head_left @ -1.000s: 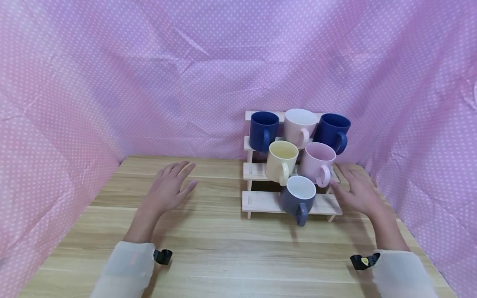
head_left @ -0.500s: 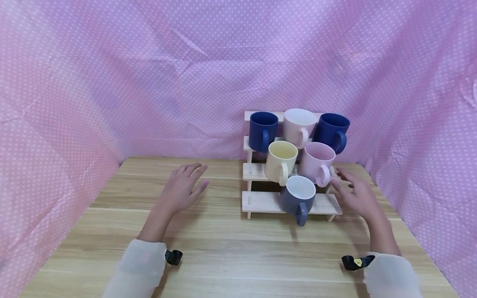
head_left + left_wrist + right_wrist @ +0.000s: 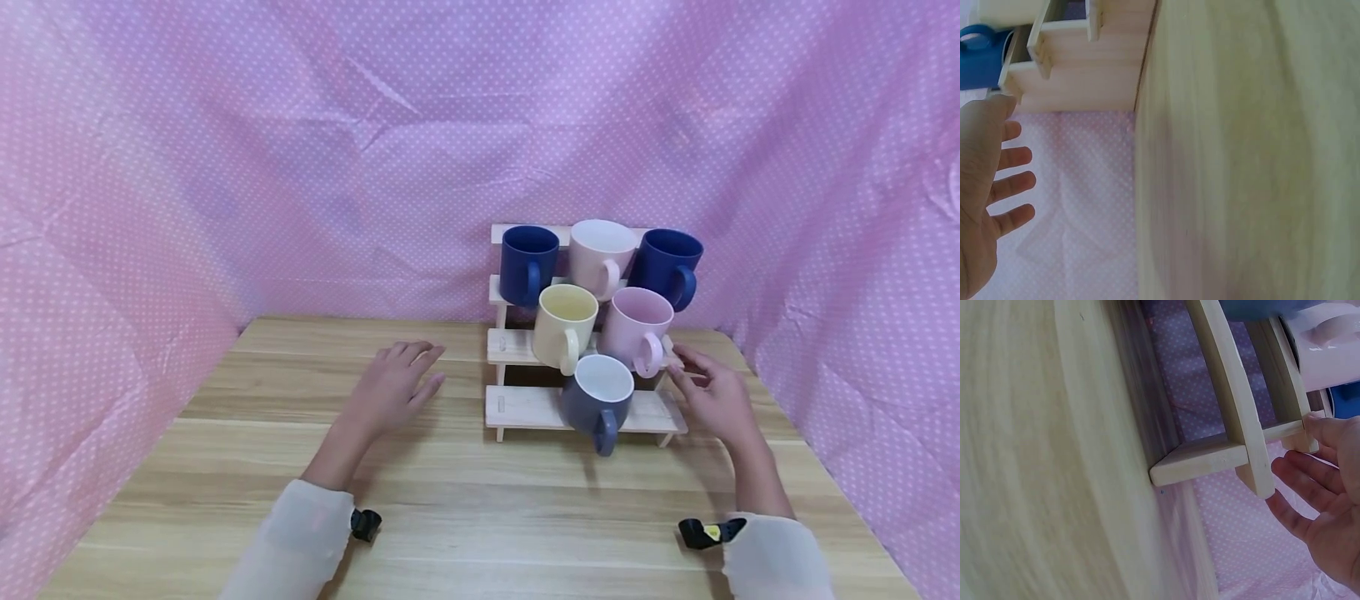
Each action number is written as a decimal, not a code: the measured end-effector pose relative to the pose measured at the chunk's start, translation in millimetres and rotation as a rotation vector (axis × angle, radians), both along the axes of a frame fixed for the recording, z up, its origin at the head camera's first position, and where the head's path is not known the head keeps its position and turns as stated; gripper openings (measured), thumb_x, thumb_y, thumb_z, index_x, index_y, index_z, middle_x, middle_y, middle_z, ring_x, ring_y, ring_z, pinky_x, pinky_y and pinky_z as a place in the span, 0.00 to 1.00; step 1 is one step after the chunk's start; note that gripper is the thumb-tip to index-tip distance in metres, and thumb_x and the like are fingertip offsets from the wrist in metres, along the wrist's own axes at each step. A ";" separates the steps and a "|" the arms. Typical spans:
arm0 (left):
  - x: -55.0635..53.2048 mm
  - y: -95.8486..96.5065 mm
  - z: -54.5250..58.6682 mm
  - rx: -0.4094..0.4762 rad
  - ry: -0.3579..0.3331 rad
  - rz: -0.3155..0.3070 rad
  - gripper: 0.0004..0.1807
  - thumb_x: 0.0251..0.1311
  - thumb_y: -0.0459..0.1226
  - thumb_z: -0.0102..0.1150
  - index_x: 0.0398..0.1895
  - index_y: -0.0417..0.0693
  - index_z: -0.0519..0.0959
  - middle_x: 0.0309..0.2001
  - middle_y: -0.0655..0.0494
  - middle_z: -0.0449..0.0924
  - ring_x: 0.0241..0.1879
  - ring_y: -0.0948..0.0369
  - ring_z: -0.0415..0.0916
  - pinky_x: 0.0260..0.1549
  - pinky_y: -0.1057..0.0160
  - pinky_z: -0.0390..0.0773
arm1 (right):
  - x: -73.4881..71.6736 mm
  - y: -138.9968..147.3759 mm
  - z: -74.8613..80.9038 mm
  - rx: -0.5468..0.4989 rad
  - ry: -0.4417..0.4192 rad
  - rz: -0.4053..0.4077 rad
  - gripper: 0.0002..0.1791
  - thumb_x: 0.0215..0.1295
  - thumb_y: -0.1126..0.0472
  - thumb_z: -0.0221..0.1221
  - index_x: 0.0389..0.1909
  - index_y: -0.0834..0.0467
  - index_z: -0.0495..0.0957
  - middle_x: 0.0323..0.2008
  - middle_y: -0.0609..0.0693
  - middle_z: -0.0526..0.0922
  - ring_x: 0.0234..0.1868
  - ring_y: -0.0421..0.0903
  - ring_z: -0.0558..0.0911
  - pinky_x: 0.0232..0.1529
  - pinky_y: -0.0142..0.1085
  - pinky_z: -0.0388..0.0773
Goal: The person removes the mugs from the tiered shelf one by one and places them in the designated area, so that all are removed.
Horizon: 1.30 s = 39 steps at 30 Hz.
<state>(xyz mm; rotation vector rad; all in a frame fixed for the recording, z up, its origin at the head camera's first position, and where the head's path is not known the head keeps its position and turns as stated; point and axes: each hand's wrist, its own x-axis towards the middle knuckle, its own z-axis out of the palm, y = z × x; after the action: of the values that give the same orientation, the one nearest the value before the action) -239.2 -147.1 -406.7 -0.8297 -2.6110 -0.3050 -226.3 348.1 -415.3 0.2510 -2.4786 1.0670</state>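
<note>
A pale wooden stepped rack (image 3: 525, 407) stands on the table, several mugs on its steps. My right hand (image 3: 716, 398) is at the rack's right end and pinches the end of the second step, thumb on it in the right wrist view. My left hand (image 3: 393, 387) hovers left of the rack, fingers spread and holding nothing. The grey mug (image 3: 592, 408) sits on the lowest step. Above it are a yellow mug (image 3: 555, 333) and a pink mug (image 3: 626, 333). Higher up, a pale pink mug (image 3: 588, 262) stands between a left blue mug (image 3: 517, 271) and a right blue mug (image 3: 652, 271).
A pink dotted cloth (image 3: 360, 183) hangs behind and along both sides of the wooden table (image 3: 487, 517). The mug handles face the front, and the grey mug's handle juts past the lowest step's front edge.
My left hand has moved right, closer to the rack. My right hand has shifted slightly left and its fingers have closed in on the step's end. The mugs keep their places.
</note>
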 end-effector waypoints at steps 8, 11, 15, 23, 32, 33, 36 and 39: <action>-4.7 20.7 3.1 0.022 0.013 -0.044 0.26 0.78 0.50 0.47 0.70 0.45 0.74 0.63 0.44 0.77 0.63 0.46 0.73 0.64 0.42 0.73 | 1.2 -3.7 1.0 -0.079 -0.004 -0.013 0.23 0.74 0.61 0.62 0.63 0.71 0.76 0.55 0.70 0.82 0.43 0.19 0.77 0.43 0.14 0.75; -7.3 27.0 5.5 0.036 0.027 -0.065 0.26 0.78 0.49 0.47 0.69 0.44 0.74 0.63 0.44 0.78 0.63 0.45 0.73 0.63 0.42 0.73 | 1.2 -4.9 1.8 -0.093 -0.007 -0.014 0.23 0.73 0.62 0.62 0.63 0.71 0.76 0.55 0.70 0.81 0.43 0.18 0.76 0.44 0.14 0.75; -10.8 34.5 7.9 0.044 0.057 -0.087 0.25 0.77 0.48 0.49 0.68 0.43 0.75 0.62 0.44 0.79 0.61 0.45 0.75 0.61 0.43 0.75 | 1.4 -7.6 3.7 -0.126 0.002 -0.003 0.22 0.72 0.63 0.63 0.62 0.72 0.76 0.54 0.71 0.82 0.42 0.18 0.77 0.44 0.14 0.76; -20.1 53.9 19.9 0.075 0.108 -0.120 0.25 0.78 0.48 0.48 0.69 0.43 0.75 0.63 0.46 0.78 0.62 0.48 0.75 0.62 0.48 0.75 | 1.1 -9.8 4.0 -0.179 -0.002 0.005 0.22 0.72 0.64 0.63 0.61 0.73 0.76 0.54 0.73 0.80 0.43 0.19 0.78 0.45 0.15 0.76; -29.9 81.6 44.3 0.141 0.085 -0.124 0.27 0.79 0.49 0.46 0.71 0.44 0.73 0.65 0.48 0.77 0.63 0.51 0.74 0.64 0.51 0.75 | -0.8 -8.6 2.6 -0.196 -0.001 0.019 0.23 0.71 0.65 0.63 0.61 0.74 0.76 0.55 0.73 0.80 0.44 0.19 0.78 0.46 0.15 0.76; -30.8 84.7 47.5 0.143 0.073 -0.118 0.27 0.79 0.49 0.45 0.72 0.45 0.72 0.65 0.48 0.77 0.63 0.51 0.74 0.64 0.51 0.75 | -0.7 -8.4 2.4 -0.195 0.000 0.019 0.22 0.71 0.65 0.64 0.61 0.74 0.76 0.55 0.73 0.80 0.43 0.19 0.78 0.46 0.15 0.76; -33.4 93.3 56.3 0.196 0.022 -0.115 0.27 0.80 0.50 0.43 0.72 0.46 0.71 0.63 0.49 0.78 0.61 0.52 0.74 0.63 0.52 0.76 | -0.1 -7.7 2.0 -0.195 0.002 0.015 0.22 0.71 0.65 0.64 0.61 0.74 0.76 0.55 0.74 0.80 0.43 0.19 0.78 0.45 0.16 0.77; -36.6 100.6 63.1 0.307 -0.043 -0.135 0.27 0.80 0.50 0.43 0.72 0.46 0.72 0.61 0.48 0.78 0.58 0.52 0.75 0.60 0.52 0.77 | 0.0 -6.8 1.6 -0.195 0.002 0.011 0.22 0.71 0.65 0.63 0.61 0.74 0.76 0.56 0.74 0.79 0.43 0.19 0.78 0.45 0.16 0.77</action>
<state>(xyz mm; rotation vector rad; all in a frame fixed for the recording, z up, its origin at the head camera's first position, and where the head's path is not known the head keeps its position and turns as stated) -275.7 -46.4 -343.6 -0.8977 -2.4624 -0.7474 -226.3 341.4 -413.7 0.2054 -2.3523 1.3016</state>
